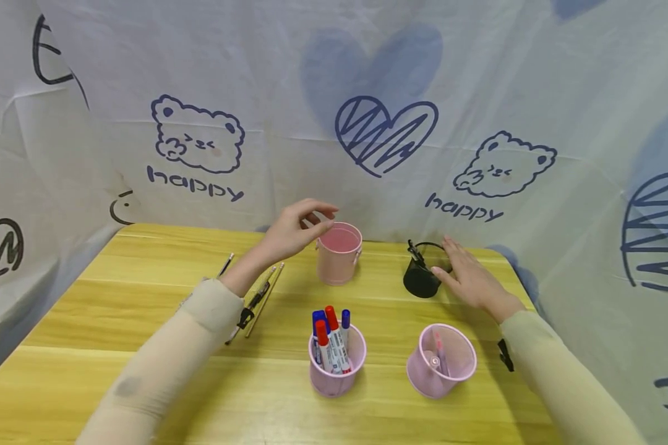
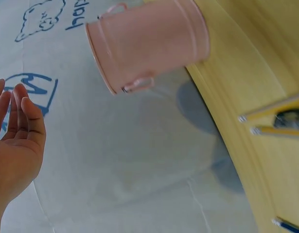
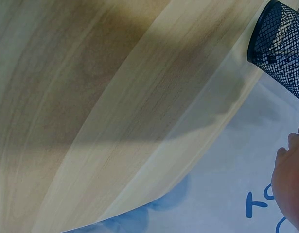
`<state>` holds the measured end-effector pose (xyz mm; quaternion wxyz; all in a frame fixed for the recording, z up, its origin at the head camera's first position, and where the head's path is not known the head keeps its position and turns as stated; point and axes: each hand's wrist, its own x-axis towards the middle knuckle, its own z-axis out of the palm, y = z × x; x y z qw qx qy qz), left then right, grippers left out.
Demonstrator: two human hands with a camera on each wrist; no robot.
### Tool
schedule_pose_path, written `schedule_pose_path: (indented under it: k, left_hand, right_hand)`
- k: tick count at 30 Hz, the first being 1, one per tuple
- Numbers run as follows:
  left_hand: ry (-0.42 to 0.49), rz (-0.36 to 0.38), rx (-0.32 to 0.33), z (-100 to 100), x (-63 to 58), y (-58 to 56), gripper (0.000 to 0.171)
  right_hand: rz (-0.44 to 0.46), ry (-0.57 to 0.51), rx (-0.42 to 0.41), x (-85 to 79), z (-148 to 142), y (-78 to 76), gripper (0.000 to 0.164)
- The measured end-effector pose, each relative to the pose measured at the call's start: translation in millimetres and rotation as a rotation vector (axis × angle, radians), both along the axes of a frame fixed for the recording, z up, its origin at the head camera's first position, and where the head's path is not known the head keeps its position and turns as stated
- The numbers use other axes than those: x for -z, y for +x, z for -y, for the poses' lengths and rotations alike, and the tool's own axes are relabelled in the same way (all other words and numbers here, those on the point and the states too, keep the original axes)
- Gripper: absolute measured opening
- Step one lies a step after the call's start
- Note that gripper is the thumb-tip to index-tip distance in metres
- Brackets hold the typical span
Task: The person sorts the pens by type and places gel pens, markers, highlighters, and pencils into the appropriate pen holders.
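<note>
My left hand (image 1: 297, 228) is held over the left rim of a pink metal bucket (image 1: 336, 266), its fingers loosely bent and nothing in them. In the left wrist view that hand (image 2: 18, 141) appears apart from the bucket (image 2: 149, 41). At the right, my right hand (image 1: 473, 278) lies along the right side of a black mesh pen cup (image 1: 421, 282), fingers extended and thumb at its near side. A black pen (image 1: 415, 252) leans out of this cup. The right wrist view catches only part of the right hand (image 3: 291, 179), below the cup (image 3: 283, 48).
Nearer me stand a pink mesh cup (image 1: 334, 386) with red and blue markers (image 1: 334, 346), and another pink mesh cup (image 1: 425, 383) holding a pinkish pen. Pencils (image 1: 267, 296) and a black pen (image 1: 250, 306) lie by my left forearm. A printed cloth (image 1: 289, 148) hangs behind the wooden table (image 1: 89, 321).
</note>
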<state>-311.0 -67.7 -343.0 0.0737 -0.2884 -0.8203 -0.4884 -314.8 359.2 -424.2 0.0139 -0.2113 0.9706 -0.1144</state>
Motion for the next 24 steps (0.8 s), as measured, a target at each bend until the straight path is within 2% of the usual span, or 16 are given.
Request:
schedule_pose_path:
  k: [4,11,24]
  left_hand:
    - [-0.020,-0.001,-0.031,14,3.8,3.5,0.031]
    - [-0.058,-0.002,-0.046,39,12.2,11.9,0.030]
    - [-0.245,0.052,-0.073,78,40.5,25.8,0.035]
  right_hand:
    - [0.004,-0.002,0.000,-1.6,1,1.0,0.083]
    - [0.010,-0.003,0.002,-2.8,1,1.7,0.083]
    - [0.008,0.004,0.002,-3.7,2,2.2,0.083]
